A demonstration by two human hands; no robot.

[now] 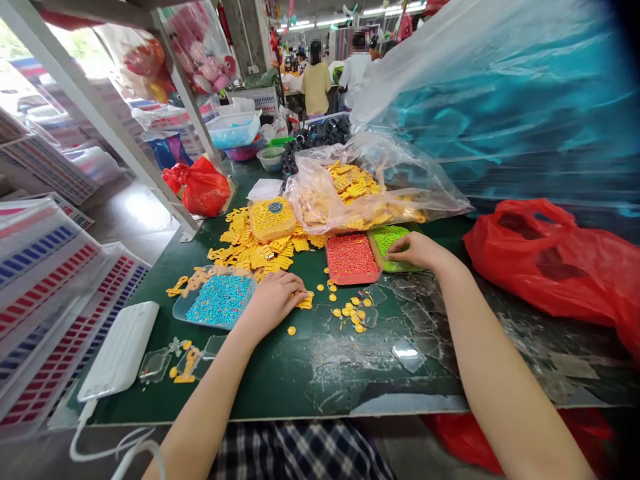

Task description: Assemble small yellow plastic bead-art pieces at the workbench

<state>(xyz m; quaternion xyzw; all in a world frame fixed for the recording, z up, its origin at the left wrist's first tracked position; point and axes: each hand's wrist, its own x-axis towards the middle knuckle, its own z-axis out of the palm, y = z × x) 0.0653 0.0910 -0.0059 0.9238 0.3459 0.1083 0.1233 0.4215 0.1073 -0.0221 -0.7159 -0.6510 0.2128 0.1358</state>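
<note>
Left hand (273, 300) down on the green desk (310, 373), grip narrow, fingers curled shut onto a yellow piece (305, 302) at the near edge of the yellow pile (250, 252). Just left of that hand, blue tray (220, 300) of beads. Right hand (417, 251) over the green tray (383, 239), fingertips drawn close at its near part; cannot tell whether that grip holds anything. Red tray (351, 259) right beside the green one. Yellow tray (273, 218) atop the pile, farther back. Between the hands, loose yellow discs (350, 313) and clear covers (407, 353). Clear bag (360, 190) of yellow parts behind the trays, red bag (555, 267) at far right, white pack (120, 350) at left
</note>
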